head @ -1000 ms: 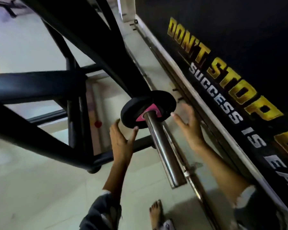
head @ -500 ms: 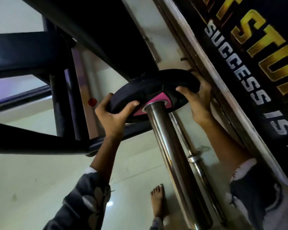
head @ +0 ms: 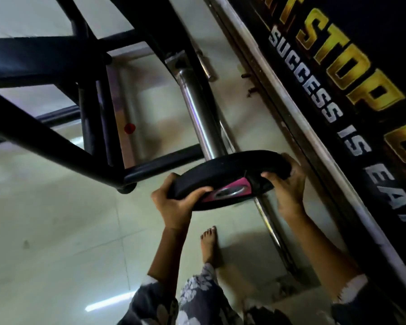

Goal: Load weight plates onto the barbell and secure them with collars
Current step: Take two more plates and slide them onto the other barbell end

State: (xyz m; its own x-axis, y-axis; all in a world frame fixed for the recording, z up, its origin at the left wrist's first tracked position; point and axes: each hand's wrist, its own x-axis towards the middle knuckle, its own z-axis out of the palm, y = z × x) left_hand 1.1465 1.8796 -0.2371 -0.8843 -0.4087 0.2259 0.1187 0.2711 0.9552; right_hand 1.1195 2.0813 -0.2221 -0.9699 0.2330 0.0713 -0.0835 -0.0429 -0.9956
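Note:
A small black weight plate (head: 230,170) with a pink centre label sits at the near end of the steel barbell sleeve (head: 201,113), whose end shows in the plate's hole. My left hand (head: 176,207) grips the plate's left rim, thumb on its near face. My right hand (head: 288,186) grips the right rim the same way. The sleeve runs up and away to the black rack (head: 56,137). No collar is in view.
A black wall banner (head: 338,90) with gold and white lettering stands close on the right behind a metal rail (head: 274,231). Black rack tubes cross the left half. A bare foot (head: 210,245) stands on the pale tiled floor (head: 56,231) below the plate.
Both hands took hold of the plate's rim and drew it along the sleeve toward me, from deep on the sleeve to its near end. The camera dipped closer.

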